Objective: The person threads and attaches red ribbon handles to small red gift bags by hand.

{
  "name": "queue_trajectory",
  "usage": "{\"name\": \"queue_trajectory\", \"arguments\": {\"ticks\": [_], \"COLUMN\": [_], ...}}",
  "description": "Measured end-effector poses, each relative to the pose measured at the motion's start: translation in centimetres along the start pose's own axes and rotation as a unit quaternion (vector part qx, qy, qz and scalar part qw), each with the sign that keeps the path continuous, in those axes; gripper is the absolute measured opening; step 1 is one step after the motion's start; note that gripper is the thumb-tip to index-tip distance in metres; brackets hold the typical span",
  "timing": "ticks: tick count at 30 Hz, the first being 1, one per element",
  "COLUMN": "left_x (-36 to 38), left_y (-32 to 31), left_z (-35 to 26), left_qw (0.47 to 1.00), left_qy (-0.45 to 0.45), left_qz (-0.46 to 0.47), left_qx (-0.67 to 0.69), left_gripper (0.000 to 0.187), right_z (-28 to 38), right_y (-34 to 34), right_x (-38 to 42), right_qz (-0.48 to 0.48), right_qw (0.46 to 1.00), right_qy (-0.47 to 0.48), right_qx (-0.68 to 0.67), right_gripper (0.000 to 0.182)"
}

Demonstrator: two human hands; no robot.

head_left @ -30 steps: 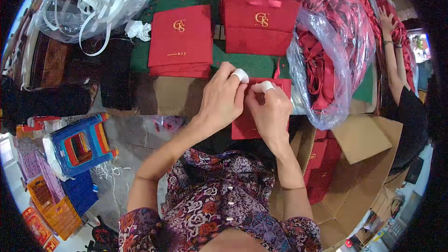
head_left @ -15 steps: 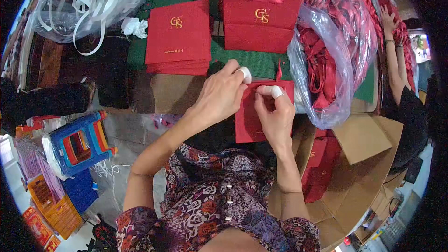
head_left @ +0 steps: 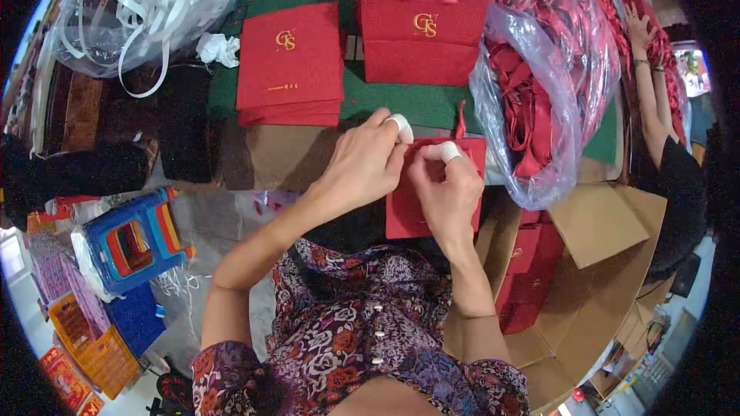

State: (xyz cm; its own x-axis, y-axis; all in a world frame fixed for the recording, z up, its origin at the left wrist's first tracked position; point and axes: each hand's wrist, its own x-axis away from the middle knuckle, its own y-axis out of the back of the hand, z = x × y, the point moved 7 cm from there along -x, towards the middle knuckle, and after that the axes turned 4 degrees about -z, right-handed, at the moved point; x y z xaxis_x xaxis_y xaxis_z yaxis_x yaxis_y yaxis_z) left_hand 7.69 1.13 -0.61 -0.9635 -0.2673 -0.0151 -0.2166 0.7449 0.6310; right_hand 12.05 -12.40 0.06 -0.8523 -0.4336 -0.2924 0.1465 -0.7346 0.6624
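A flat red paper bag (head_left: pixel 401 212) lies at the table's near edge, its lower part jutting out over my lap. My left hand (head_left: pixel 366 158) is closed at its upper left corner, thumb and fingertips pinched on the top edge. Close beside it, my right hand (head_left: pixel 447 189) pinches thumb and forefinger over the upper part of the bag; what lies between those fingertips is too small to make out. White tape wraps a finger on each hand. A short red ribbon end (head_left: pixel 461 119) sticks up just beyond the bag's top edge.
Behind stand a flat stack of red bags (head_left: pixel 289 62) and an upright red bag (head_left: pixel 420 38) with ribbon handles. Plastic sacks hold red ribbons (head_left: pixel 528 115) and white straps (head_left: pixel 142 8). An open carton (head_left: pixel 601 293) with red bags is at right; another person's arm (head_left: pixel 647 100) reaches in beyond.
My right fingertips have shifted slightly left, nearer my left thumb. The view has moved a little; the bag stays in nearly the same place.
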Motion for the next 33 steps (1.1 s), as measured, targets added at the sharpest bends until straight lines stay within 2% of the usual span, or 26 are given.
{"name": "queue_trajectory", "arguments": {"ticks": [6, 12, 17, 20, 22, 23, 25, 28, 31, 33], "left_x": [0.4, 0.7, 1.1, 1.1, 1.1, 1.2, 1.3, 1.4, 1.9, 2.0], "left_y": [0.0, -0.3, -0.2, 0.3, 0.6, 0.5, 0.6, 0.4, 0.5, 0.6], "left_z": [0.1, -0.1, -0.3, 0.0, 0.0, 0.0, 0.0, -0.3, -0.2, 0.3], "left_qw": [0.999, 1.000, 0.999, 0.998, 0.996, 0.994, 0.992, 0.995, 0.995, 0.992], "left_qy": [-0.030, 0.007, -0.018, -0.016, -0.015, -0.002, 0.011, 0.007, -0.005, 0.018], "left_qz": [-0.025, -0.010, -0.010, -0.023, -0.032, -0.036, -0.041, -0.027, -0.056, -0.054], "left_qx": [0.022, -0.008, 0.027, 0.049, 0.080, 0.100, 0.120, 0.100, 0.082, 0.112], "left_gripper": [0.010, 0.010, 0.009, 0.010, 0.011, 0.012, 0.014, 0.015, 0.017, 0.020], "right_z": [0.0, 0.2, 1.0, 0.8, 0.1, 0.0, 0.6, 1.1, 1.3, 2.0], "right_y": [-0.9, -0.4, -0.3, -0.1, 0.1, 0.4, 1.2, 0.9, 0.6, 1.5], "right_x": [1.3, 1.1, 1.0, 0.9, 1.3, 1.3, 1.2, 1.1, 0.8, 0.1], "right_qz": [-0.049, -0.049, -0.045, -0.034, -0.012, -0.011, -0.013, -0.006, 0.023, 0.032], "right_qw": [0.998, 0.999, 0.998, 0.999, 0.992, 0.992, 0.999, 0.999, 0.999, 0.998], "right_qy": [0.031, 0.017, 0.032, 0.011, -0.087, -0.086, 0.000, 0.048, 0.048, 0.058], "right_qx": [0.014, -0.013, 0.000, -0.032, -0.094, -0.093, -0.039, -0.002, -0.005, -0.009], "right_gripper": [0.020, 0.020, 0.021, 0.020, 0.018, 0.018, 0.016, 0.016, 0.013, 0.012]}}
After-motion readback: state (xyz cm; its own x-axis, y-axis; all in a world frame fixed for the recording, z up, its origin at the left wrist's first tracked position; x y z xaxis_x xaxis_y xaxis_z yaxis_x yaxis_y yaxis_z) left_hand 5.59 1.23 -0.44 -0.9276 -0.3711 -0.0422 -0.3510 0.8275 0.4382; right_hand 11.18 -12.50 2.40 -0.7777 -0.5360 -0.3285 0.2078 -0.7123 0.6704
